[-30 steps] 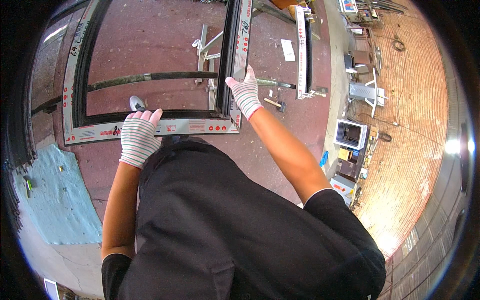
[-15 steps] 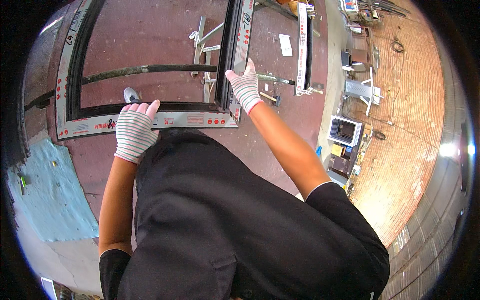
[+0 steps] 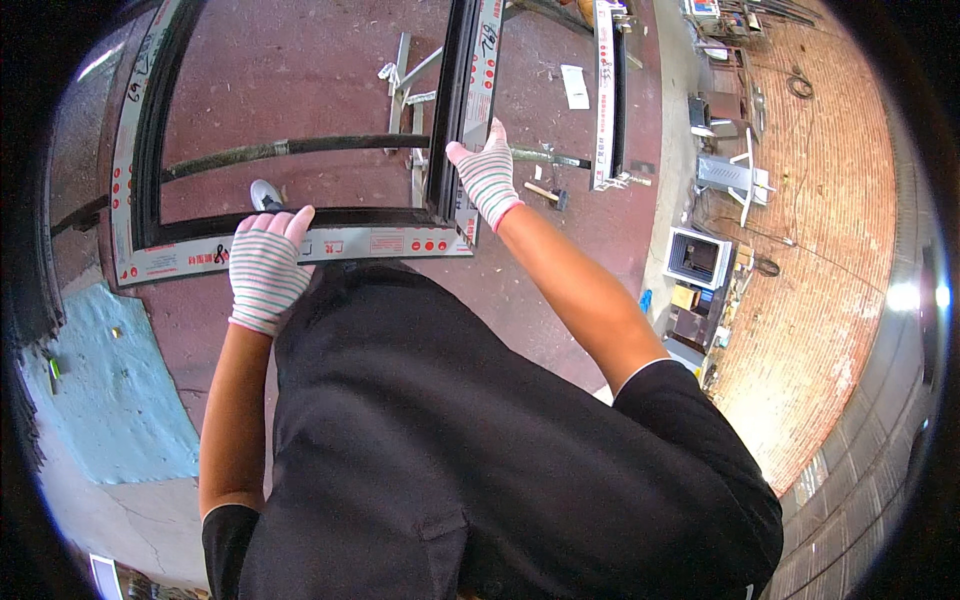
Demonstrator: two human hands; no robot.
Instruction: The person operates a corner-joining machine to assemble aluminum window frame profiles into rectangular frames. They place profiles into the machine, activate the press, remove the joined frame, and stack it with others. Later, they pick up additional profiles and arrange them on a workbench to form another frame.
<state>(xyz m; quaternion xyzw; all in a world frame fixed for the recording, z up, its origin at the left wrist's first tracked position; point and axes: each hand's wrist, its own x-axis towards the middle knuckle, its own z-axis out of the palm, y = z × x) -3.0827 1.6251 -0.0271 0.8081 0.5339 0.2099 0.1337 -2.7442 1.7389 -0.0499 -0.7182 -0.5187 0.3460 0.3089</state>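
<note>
A large black window frame (image 3: 390, 243), its faces covered with white and red printed film, spans the upper left. My left hand (image 3: 268, 268), in a striped white glove with pink fingertips, is closed over its near rail. Toward the near right corner, my right hand (image 3: 486, 182), in a matching glove, grips the right side rail, thumb on the inner side and fingers over the outer. The undersides of both grips are hidden. Through the opening, a dark padded bar (image 3: 290, 148) crosses beneath, and a shoe (image 3: 265, 194) shows on the floor.
A metal stand (image 3: 402, 95) shows below the frame. On the right are a film-covered profile (image 3: 604, 100), a hammer (image 3: 547, 194), and a paper sheet (image 3: 575, 87) on the reddish floor. A blue sheet (image 3: 115, 390) lies left. Equipment (image 3: 697, 255) lines the brick wall.
The view has shifted slightly, so the floor, hammer and wall equipment appear a little farther right. Both hands keep their hold, and the frame stays almost in place.
</note>
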